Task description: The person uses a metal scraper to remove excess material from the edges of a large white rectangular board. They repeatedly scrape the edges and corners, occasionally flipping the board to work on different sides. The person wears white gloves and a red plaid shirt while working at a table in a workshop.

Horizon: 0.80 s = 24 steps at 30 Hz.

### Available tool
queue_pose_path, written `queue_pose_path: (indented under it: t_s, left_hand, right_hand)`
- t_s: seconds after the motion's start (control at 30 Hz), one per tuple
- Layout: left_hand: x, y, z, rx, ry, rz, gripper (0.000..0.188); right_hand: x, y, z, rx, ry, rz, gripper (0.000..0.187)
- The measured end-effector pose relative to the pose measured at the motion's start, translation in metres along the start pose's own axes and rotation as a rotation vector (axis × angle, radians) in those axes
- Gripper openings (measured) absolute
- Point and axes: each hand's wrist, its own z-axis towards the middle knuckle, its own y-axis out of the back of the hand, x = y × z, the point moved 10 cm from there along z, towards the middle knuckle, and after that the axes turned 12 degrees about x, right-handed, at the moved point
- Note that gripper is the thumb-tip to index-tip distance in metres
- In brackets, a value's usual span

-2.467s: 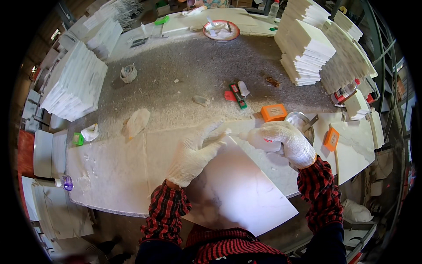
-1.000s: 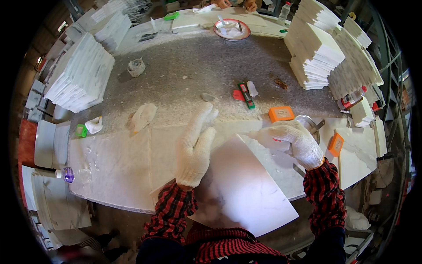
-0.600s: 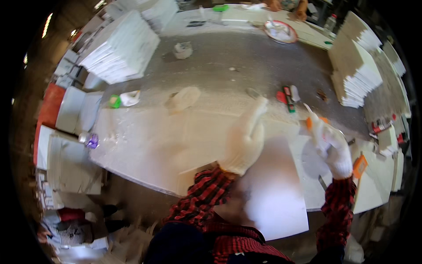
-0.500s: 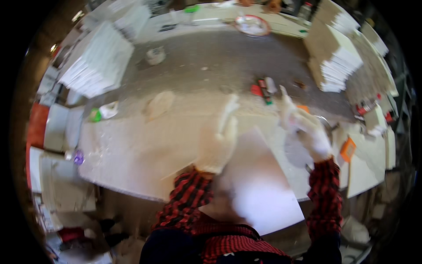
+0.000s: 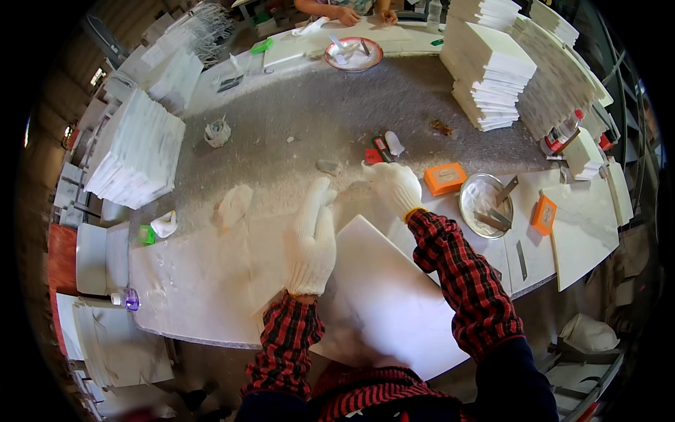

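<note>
White knit gloves cover both my hands. My left hand is open, its fingers stretched forward and close together, over the pale work surface beside a white marble tile. That tile lies at an angle in front of my body, overhanging the near table edge. Past the tile's far corner, my right hand reaches leftward with fingers extended and nothing visible in them; its underside is hidden. A small grey flat piece lies just beyond the left fingertips, nearest to the right fingers.
Right of me are orange boxes, a metal bowl of white paste with scrapers, and a loose blade. Tile stacks flank the table. A red-rimmed basin stands at the far side, near another person's hands.
My right hand has swung left and inward, from beside the orange box to beyond the tile's corner. My left hand has shifted slightly left and nearer. The view has moved too.
</note>
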Motion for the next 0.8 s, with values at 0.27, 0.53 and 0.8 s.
queue_pose_path:
  t_s: [0.27,0.53,0.8]
  left_hand:
    - [0.001,0.0,0.001,-0.018,-0.058,0.104,0.04]
    - [-0.003,0.0,0.002,-0.033,-0.068,0.158,0.038]
    - [0.016,0.004,0.003,-0.06,-0.07,0.18,0.04]
  right_hand:
    - [-0.036,0.034,-0.06,-0.207,-0.171,0.468,0.039]
    - [-0.086,0.108,-0.218,-0.532,-0.143,0.497,0.041]
    - [-0.159,0.081,-0.342,-0.651,-0.557,0.114,0.049]
